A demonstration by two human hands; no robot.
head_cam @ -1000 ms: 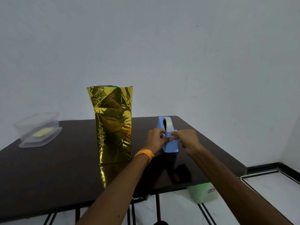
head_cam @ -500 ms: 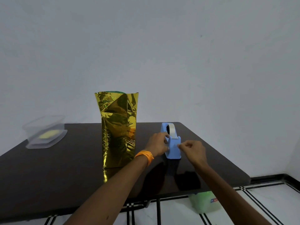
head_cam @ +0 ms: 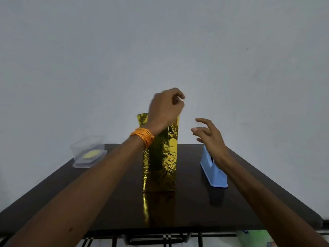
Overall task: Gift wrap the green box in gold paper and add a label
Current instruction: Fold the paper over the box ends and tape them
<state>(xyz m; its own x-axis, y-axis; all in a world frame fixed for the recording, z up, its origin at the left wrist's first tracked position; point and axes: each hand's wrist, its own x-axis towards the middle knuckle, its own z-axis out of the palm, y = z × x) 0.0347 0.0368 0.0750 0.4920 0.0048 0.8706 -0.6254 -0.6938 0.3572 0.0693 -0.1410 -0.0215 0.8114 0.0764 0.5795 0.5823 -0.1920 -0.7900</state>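
both hands lift from tape dispenser (head_cam: 213, 173) to gold paper (head_cam: 160, 166) top, centre frame: left hand (head_cam: 164, 107) curled, contents unclear, right hand (head_cam: 211, 139) spread empty; top unsealed, label pending.

Dim, even indoor light – the wall (head_cam: 160, 41) reads flat grey, darker toward the corners. The glossy dark bench (head_cam: 195, 207) mirrors the gold paper (head_cam: 160, 166), which glints in bright patches. The left hand (head_cam: 164, 107) is motion-blurred – bench edges splay with wide-angle distortion.
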